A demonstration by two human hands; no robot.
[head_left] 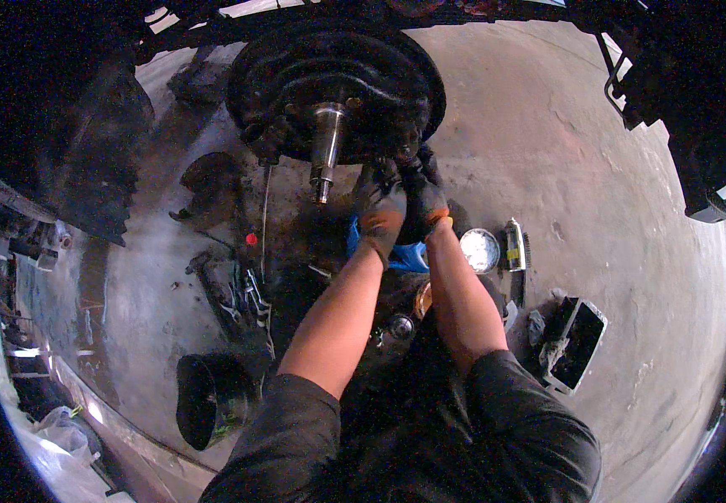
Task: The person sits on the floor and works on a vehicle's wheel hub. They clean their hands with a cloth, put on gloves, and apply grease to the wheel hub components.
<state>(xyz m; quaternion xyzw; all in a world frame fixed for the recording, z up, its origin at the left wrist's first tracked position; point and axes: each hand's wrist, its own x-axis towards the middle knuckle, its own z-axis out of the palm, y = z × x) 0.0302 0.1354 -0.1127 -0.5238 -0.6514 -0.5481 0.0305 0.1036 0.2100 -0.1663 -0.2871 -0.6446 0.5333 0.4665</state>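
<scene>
A large black brake backing plate [354, 63] stands ahead of me, with a bare shiny axle spindle [326, 151] jutting toward me from its middle. Both my hands wear dark gloves with orange cuffs. My left hand [381, 194] is raised to the plate's lower right edge, its fingers curled in. Close beside it, my right hand [426, 186] reaches to the same spot with bent fingers. What they grip is lost in the dark there. Below the wrists lies a blue cloth or bag [409, 257], partly covered by my forearms.
Right of my forearms are an open tin of whitish stuff [479, 251], a brush [515, 245] and a grey bin [579, 344]. Left lie a hammer [206, 272], several wrenches [254, 293], a red cap [251, 239] and a black drum-like part [203, 401]. Dark vehicle parts hang at both sides.
</scene>
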